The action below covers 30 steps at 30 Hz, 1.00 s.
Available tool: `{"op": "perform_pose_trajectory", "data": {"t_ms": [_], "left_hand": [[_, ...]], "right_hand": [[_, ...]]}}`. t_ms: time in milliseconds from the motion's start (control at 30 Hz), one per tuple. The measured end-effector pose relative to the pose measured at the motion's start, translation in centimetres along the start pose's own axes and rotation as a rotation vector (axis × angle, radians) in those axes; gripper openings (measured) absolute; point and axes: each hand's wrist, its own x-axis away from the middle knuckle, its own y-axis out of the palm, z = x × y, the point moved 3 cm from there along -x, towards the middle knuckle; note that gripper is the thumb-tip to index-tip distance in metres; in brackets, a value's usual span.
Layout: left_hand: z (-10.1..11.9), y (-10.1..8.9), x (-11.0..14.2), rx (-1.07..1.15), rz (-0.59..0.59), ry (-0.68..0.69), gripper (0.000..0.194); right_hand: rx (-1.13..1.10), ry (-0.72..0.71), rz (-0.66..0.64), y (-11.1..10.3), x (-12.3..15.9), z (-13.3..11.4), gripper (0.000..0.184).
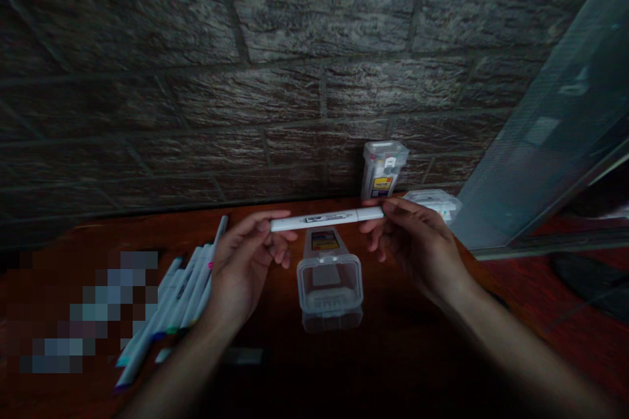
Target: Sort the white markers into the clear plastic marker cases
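Note:
A white marker pen [324,218] with black print on its barrel is held level between my two hands. My left hand [246,262] pinches its left end between thumb and fingers. At the other end, the thumb and fingers of my right hand [422,242] are closed on the capped tip. Just below the marker lies a clear plastic case [330,285], its open mouth facing me and a yellow-and-black label on it. Several white markers [177,294] with coloured ends lie side by side left of my left hand, partly covered by that forearm.
Against the brick wall [324,19] stands a closed clear case [383,173] with markers inside. Another clear case [442,204] sits behind my right hand. A glass panel [535,124] rises at the right of the wooden table [122,229]. A patch at the left is pixelated.

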Motion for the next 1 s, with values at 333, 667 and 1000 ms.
{"op": "perform_pose_trajectory", "data": {"t_ms": [333, 667, 1000], "left_hand": [[-0.39, -0.01, 0.09, -0.113, -0.018, 0.024, 0.02], [-0.77, -0.41, 0.26, -0.36, -0.029, 0.088, 0.019], [-0.61, -0.37, 0.18, -0.476, -0.011, 0.116, 0.022]], "right_hand": [[0.046, -0.032, 0.0, -0.06, 0.06, 0.12, 0.015], [0.233, -0.089, -0.052, 0.01, 0.12, 0.58, 0.024], [0.242, -0.096, -0.075, 0.27, 0.18, 0.57, 0.021]]}}
